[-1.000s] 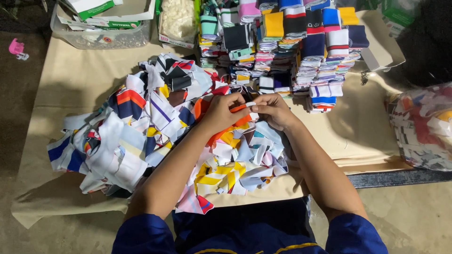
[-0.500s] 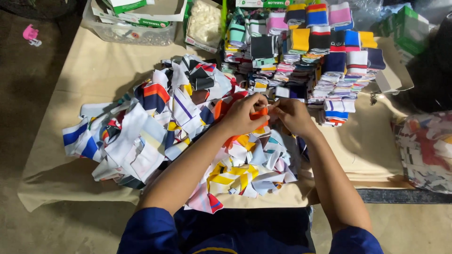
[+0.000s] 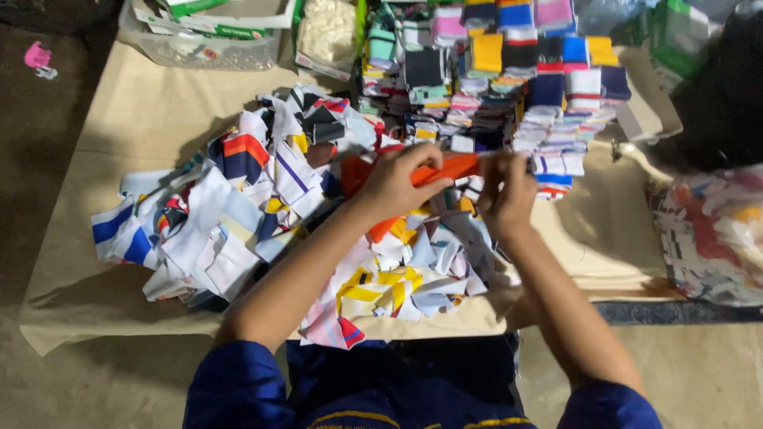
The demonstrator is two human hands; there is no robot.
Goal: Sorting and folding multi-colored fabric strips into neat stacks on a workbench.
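My left hand and right hand are both pinched shut on an orange fabric strip, stretched flat between them at the middle of the frame. Beneath lies a loose heap of striped fabric pieces on the tan counter. Above, neat stacks of folded coloured pieces fill the upper centre. A clear plastic bin with green-and-white packages sits upper left.

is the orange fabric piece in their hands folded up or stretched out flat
Stretched out. The orange piece runs as a straight band between the left hand and the right hand, above the loose pile.
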